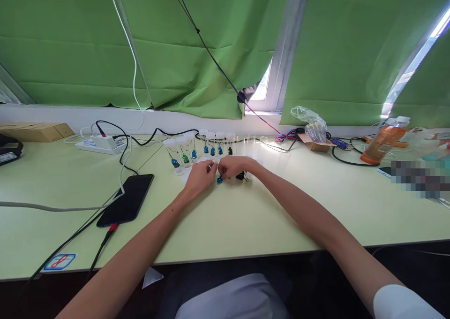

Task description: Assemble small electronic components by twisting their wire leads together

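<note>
Blue piece point(220, 180), small and too indistinct to identify, sits just below the fingertips of the right hand point(232, 166), above the pale tabletop point(260, 225). The right grip is curled with its fingers bunched together; I cannot tell whether they are clamped on the blue piece or only next to it. The left hand point(200, 176) is just beside, its fingertips drawn in close to the right ones, and what its grip holds, if anything, is hidden. A dark piece point(241, 175) lies near the right wrist. Behind the hands and to their left, clear vials point(181, 141) with white tops stand in a loose cluster, with blue, green and black parts inside. Further left, a black phone point(128, 198) lies with a red-tipped cable point(111, 229) at its near end, and beyond it is a white power strip point(101, 145). A cardboard box point(38, 132) lies at the far left. To the right, a clear bag point(312, 124) rests on a small open carton point(315, 144), and an orange bottle point(383, 141) leans in view. Green curtains point(211, 65) hang behind everything.
</note>
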Available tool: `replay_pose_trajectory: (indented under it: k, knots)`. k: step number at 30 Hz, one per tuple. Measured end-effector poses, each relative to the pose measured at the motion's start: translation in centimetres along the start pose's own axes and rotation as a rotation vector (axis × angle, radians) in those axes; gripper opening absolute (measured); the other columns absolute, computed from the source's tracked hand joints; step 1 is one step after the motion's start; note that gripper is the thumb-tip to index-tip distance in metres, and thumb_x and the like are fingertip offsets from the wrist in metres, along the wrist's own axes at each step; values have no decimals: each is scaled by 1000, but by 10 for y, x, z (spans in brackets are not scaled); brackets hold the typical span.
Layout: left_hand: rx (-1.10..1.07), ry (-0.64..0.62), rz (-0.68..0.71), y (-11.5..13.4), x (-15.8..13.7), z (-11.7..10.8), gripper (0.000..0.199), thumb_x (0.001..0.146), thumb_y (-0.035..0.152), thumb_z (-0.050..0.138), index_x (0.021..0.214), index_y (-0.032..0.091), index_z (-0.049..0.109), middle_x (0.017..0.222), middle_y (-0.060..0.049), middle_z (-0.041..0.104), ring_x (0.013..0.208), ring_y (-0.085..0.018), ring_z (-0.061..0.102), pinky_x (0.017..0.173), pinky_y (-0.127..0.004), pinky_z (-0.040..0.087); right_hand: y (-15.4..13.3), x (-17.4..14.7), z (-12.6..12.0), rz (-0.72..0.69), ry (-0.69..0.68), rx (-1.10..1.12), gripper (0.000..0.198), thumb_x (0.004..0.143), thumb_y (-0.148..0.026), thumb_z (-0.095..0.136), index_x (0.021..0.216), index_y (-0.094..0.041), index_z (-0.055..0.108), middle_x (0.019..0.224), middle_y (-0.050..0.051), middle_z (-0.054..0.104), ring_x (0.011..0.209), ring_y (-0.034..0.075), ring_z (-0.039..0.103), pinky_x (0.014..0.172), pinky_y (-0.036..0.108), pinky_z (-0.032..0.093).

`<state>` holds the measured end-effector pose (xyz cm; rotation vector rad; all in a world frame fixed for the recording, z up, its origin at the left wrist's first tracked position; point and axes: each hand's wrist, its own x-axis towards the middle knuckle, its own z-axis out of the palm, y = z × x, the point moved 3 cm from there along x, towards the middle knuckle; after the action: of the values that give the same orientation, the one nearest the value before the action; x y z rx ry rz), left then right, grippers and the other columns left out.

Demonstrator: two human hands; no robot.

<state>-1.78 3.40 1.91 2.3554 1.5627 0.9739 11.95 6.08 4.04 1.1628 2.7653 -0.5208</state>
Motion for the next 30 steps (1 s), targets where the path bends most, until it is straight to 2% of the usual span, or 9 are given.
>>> replay_pose_trajectory:
  k: [3, 7, 13, 23, 30]
  knots:
    - [-29, -42, 31, 4, -2, 1, 34, 87, 39, 42, 71, 20, 65, 61, -2, 63, 58, -16, 51, 58, -29, 34, 1, -4, -5, 43, 31, 15, 6, 74, -16, 62, 69, -13, 66, 67, 4, 68, 62, 13, 56, 55, 22, 38]
    - [-70, -95, 73, 8, -4, 2, 23, 82, 38, 50, 83, 21, 66, 75, -1, 68, 60, -15, 54, 60, -28, 38, 5, -7, -9, 113, 94, 13, 6, 71, -14, 61, 69, -13, 67, 69, 4, 69, 63, 13, 57, 54, 23, 37]
    - [10, -122, 93, 8, -5, 2, 22, 78, 40, 59, 87, 21, 64, 93, -4, 69, 75, -19, 59, 65, -30, 41, 7, -10, -14, 103, 126, 61, 10, 72, -18, 61, 70, -12, 69, 67, 5, 69, 64, 14, 58, 57, 22, 39]
    - [-5, -123, 93, 3, -4, 5, 19, 81, 39, 57, 84, 21, 63, 92, -5, 68, 81, -21, 59, 67, -31, 41, 11, -12, -16, 81, 119, 123, 12, 74, -20, 62, 78, -12, 71, 72, 4, 71, 66, 13, 59, 60, 22, 40]
    - [28, -109, 125, 2, -4, 4, 18, 81, 35, 55, 86, 20, 62, 92, -6, 67, 80, -21, 59, 68, -32, 41, 19, -13, -20, 108, 162, 20, 13, 81, -22, 61, 84, -14, 71, 73, 4, 73, 74, 15, 62, 63, 22, 41]
